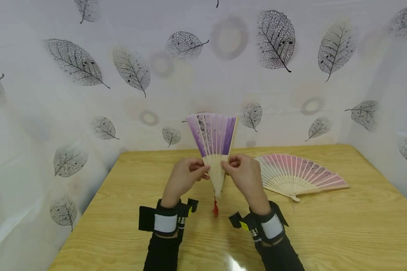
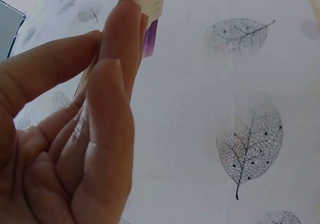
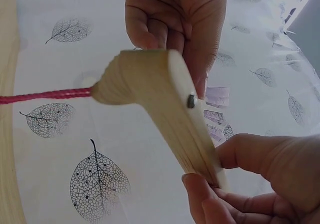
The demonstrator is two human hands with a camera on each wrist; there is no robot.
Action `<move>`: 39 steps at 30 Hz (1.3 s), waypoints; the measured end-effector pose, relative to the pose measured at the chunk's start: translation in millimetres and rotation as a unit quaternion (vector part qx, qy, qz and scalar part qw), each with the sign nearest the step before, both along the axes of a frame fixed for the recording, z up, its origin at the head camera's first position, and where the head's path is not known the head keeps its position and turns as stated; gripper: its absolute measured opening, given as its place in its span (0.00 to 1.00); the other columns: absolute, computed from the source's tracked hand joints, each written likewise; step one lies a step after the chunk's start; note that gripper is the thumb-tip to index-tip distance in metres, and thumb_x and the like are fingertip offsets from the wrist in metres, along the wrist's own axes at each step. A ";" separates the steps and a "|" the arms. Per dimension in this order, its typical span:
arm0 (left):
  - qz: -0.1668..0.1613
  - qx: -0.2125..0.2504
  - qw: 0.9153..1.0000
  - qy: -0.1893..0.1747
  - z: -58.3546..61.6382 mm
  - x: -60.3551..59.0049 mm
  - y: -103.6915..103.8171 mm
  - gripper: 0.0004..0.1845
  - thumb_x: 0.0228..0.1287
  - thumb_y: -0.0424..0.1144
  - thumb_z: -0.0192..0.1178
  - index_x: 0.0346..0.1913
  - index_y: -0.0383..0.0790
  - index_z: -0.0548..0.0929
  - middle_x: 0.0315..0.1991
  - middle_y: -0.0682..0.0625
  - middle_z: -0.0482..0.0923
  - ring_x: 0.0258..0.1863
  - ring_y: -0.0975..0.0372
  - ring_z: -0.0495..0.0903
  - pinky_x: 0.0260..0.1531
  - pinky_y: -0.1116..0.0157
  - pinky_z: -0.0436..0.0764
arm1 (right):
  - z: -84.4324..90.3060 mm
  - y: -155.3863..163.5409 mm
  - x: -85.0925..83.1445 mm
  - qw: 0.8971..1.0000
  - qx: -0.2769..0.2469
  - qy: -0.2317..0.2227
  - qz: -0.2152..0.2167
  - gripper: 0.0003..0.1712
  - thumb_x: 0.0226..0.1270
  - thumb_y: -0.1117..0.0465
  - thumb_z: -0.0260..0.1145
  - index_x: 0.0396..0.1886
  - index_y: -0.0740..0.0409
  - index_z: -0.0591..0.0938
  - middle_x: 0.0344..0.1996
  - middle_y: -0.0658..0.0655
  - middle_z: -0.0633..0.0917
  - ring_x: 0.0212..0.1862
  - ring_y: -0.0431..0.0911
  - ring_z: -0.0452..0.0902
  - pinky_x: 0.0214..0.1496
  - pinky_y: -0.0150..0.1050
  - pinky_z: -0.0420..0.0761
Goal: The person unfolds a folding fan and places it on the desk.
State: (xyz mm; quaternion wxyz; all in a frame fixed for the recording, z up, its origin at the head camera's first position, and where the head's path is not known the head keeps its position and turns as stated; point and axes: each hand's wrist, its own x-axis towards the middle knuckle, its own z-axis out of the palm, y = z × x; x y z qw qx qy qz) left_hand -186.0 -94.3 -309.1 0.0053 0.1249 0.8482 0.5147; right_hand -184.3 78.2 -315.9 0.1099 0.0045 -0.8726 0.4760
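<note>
holding a purple fan (image 1: 214, 140) upright above the middle of the table (image 1: 342, 233), the person pinches its wooden ribs from both sides. the left hand (image 1: 184, 176) has its thumb and fingers closed on the left outer rib, just under the purple paper; in the left wrist view the fingers (image 2: 107, 119) press flat against the pale wood with the thumb on the other side. the right hand (image 1: 245, 174) grips the right outer rib at the same height, thumb and fingertips clamped on it, and the right wrist view shows the fan's pivot end with its metal rivet (image 3: 190, 101) close to the lens. the fan is only partly spread, a narrow wedge with its paper toward the far wall. a red tassel (image 1: 215, 208) hangs from the pivot, just over the table. a pink fan (image 1: 300, 174) lies fully spread and flat on the table, near the far right corner, just beside the right hand but apart from it. both wrists wear black straps with cameras.
</note>
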 end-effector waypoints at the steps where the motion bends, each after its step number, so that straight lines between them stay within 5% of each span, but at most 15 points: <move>1: 0.002 0.001 1.000 0.000 0.0 -0.1 -0.2 0.08 0.63 0.38 0.58 0.37 0.35 0.83 0.29 0.44 0.85 0.27 0.61 0.84 0.32 0.62 0.82 | 0.0 0.1 -0.2 1.000 0.001 0.002 -0.003 0.14 0.57 0.55 0.67 0.34 0.62 0.82 0.27 0.58 0.86 0.25 0.44 0.81 0.23 0.31 0.74; 39: 0.034 0.030 0.999 -0.012 4.6 0.7 -9.5 0.10 0.63 0.37 0.57 0.41 0.33 0.82 0.34 0.41 0.84 0.32 0.58 0.85 0.34 0.64 0.83 | 0.0 7.4 -2.2 0.999 0.004 0.040 -0.030 0.13 0.57 0.54 0.67 0.27 0.61 0.81 0.24 0.58 0.84 0.19 0.41 0.77 0.19 0.31 0.71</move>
